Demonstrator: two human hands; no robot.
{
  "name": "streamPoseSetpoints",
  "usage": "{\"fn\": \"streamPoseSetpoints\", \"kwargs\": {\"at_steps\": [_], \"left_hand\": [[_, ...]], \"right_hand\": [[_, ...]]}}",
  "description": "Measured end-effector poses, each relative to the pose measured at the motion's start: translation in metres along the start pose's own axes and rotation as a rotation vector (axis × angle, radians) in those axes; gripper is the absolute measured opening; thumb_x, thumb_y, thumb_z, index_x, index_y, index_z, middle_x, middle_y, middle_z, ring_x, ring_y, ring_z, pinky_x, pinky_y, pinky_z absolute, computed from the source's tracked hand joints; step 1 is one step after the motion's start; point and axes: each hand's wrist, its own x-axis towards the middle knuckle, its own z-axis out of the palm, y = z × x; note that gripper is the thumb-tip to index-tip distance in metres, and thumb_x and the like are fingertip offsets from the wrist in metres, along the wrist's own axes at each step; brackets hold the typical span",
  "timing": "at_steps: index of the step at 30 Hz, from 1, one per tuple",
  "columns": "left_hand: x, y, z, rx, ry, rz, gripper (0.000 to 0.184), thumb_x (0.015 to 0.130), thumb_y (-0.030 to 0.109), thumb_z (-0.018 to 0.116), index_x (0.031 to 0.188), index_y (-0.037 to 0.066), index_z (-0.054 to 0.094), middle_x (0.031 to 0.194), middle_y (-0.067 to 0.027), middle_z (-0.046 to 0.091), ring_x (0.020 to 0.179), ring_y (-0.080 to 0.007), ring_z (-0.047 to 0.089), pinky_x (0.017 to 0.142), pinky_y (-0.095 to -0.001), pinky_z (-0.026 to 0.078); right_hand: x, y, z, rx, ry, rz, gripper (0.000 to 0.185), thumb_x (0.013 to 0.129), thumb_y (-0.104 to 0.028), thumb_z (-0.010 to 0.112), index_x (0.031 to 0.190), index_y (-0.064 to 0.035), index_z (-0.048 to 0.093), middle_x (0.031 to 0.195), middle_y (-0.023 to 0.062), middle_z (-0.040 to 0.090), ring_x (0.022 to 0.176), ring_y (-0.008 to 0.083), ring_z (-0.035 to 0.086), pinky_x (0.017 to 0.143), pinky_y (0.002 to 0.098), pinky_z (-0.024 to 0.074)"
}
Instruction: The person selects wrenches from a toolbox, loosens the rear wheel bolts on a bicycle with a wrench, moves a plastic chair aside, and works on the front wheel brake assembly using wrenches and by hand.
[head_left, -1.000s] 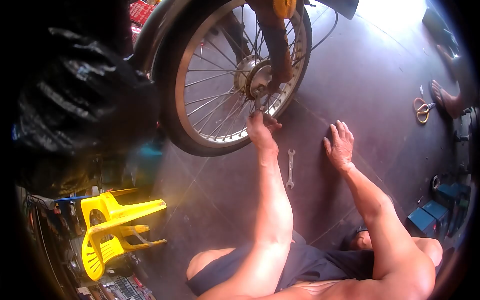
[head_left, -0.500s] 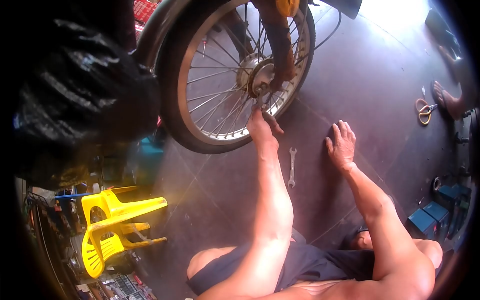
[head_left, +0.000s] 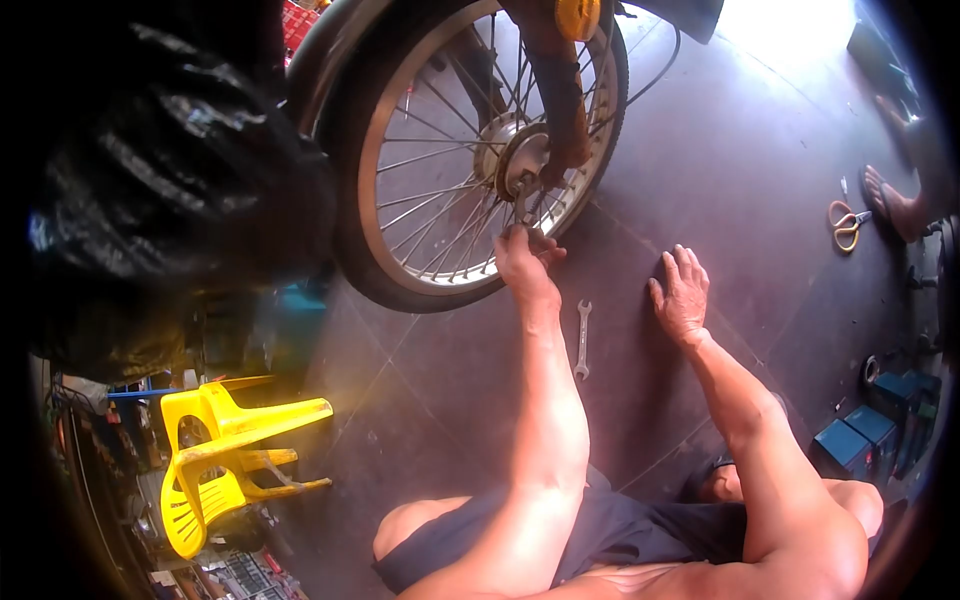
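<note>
My left hand [head_left: 528, 268] is closed around the lower end of a wrench [head_left: 522, 208]. The wrench's upper end meets the axle nut at the hub [head_left: 512, 158] of a spoked motorcycle wheel [head_left: 347, 190]. My fingers partly hide the tool, just outside the rim. On the dark floor, my right hand [head_left: 682, 297] lies palm down with its fingers apart, holding nothing. Between my forearms is a loose double open-ended wrench [head_left: 583, 338] on the floor.
A yellow plastic chair [head_left: 215, 440] stands at left, near a shiny black cover [head_left: 180, 170]. Scissors [head_left: 846, 228] with pale handles lie by another person's foot [head_left: 895, 205] at right. Teal boxes [head_left: 843, 447] sit at lower right.
My left hand has shifted slightly down along the wrench, away from the hub, and more of the tool shows. My right hand stays on the floor.
</note>
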Motion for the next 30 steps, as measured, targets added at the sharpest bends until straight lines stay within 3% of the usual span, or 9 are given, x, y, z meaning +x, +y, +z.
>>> {"fn": "streamPoseSetpoints", "kwargs": {"at_steps": [5,8,11,17,20,23,26,30], "left_hand": [[0.004,0.012,-0.009,0.148,-0.089,-0.112,0.030,0.097,0.031,0.053,0.094,0.002,0.061,0.067,-0.0046,0.054,0.048,-0.0175,0.054,0.043,-0.0308,0.047],[-0.005,0.013,0.001,0.127,0.023,-0.041,0.028,0.099,0.029,0.050,0.090,0.004,0.055,0.061,-0.0032,0.050,0.045,-0.0148,0.050,0.041,-0.0283,0.043],[-0.003,0.008,-0.001,0.127,-0.021,0.006,0.030,0.100,0.031,0.050,0.088,0.004,0.055,0.060,-0.0031,0.050,0.044,-0.0149,0.050,0.041,-0.0283,0.044],[0.004,0.012,-0.012,0.195,-0.106,-0.142,0.027,0.098,0.029,0.051,0.097,0.004,0.059,0.066,-0.0035,0.053,0.047,-0.0173,0.053,0.041,-0.0324,0.046],[0.000,0.002,-0.002,-0.041,-0.009,-0.044,0.029,0.099,0.032,0.050,0.096,0.004,0.058,0.060,-0.0046,0.051,0.041,-0.0186,0.049,0.038,-0.0344,0.044],[0.001,0.002,-0.005,0.094,-0.027,-0.032,0.031,0.099,0.035,0.051,0.094,0.005,0.057,0.062,-0.0051,0.053,0.042,-0.0192,0.050,0.039,-0.0351,0.045],[0.002,0.011,-0.006,0.081,-0.120,-0.160,0.028,0.099,0.031,0.051,0.098,0.003,0.053,0.060,-0.0047,0.051,0.046,-0.0171,0.050,0.045,-0.0309,0.045],[-0.001,0.010,-0.001,0.010,-0.011,-0.109,0.021,0.096,0.024,0.053,0.100,0.003,0.053,0.067,-0.0045,0.054,0.046,-0.0169,0.048,0.043,-0.0319,0.045]], "right_hand": [[-0.001,-0.001,0.000,0.002,-0.016,0.005,0.055,0.085,-0.027,0.068,0.133,-0.0047,0.053,0.145,0.0160,0.044,0.138,0.0342,0.036,0.113,0.0470,0.0274],[0.000,0.001,-0.001,0.003,-0.010,0.001,0.055,0.085,-0.027,0.068,0.133,-0.0047,0.053,0.145,0.0159,0.044,0.138,0.0340,0.036,0.113,0.0470,0.0273],[-0.001,0.000,-0.001,-0.003,-0.010,0.004,0.054,0.085,-0.027,0.068,0.133,-0.0047,0.053,0.145,0.0157,0.044,0.138,0.0337,0.035,0.113,0.0469,0.0271],[-0.001,0.001,0.001,0.000,-0.018,0.005,0.054,0.085,-0.027,0.068,0.133,-0.0049,0.054,0.146,0.0155,0.043,0.138,0.0337,0.035,0.113,0.0469,0.0272],[0.000,0.001,0.000,-0.007,-0.006,0.007,0.055,0.085,-0.027,0.069,0.133,-0.0049,0.054,0.146,0.0154,0.044,0.138,0.0339,0.036,0.113,0.0470,0.0276],[-0.002,-0.001,0.001,-0.006,-0.002,0.000,0.055,0.085,-0.027,0.069,0.133,-0.0049,0.054,0.146,0.0153,0.044,0.138,0.0340,0.036,0.113,0.0471,0.0279],[-0.001,0.001,0.002,-0.006,-0.004,0.002,0.055,0.085,-0.027,0.069,0.133,-0.0049,0.054,0.146,0.0154,0.044,0.138,0.0340,0.036,0.113,0.0471,0.0279],[0.001,0.001,0.001,0.000,-0.002,0.001,0.055,0.085,-0.027,0.069,0.133,-0.0048,0.054,0.146,0.0155,0.044,0.138,0.0340,0.036,0.113,0.0471,0.0276]]}}
